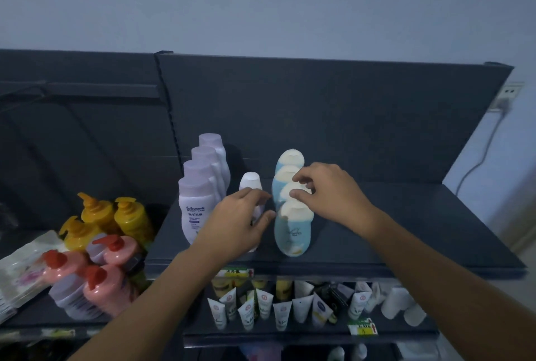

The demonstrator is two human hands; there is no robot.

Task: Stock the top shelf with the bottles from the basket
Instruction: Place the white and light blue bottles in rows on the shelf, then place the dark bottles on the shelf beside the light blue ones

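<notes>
White bottle (pixel 250 182), seemingly upright, beside blue bottles (pixel 292 234) filed on top shelf (pixel 406 230).

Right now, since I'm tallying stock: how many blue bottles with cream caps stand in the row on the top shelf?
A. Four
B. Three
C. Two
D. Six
A: four cream caps line up front to back in the blue bottles on the top shelf; the right hand pinches one cap, the left hand grips a white bottle beside them.
</notes>
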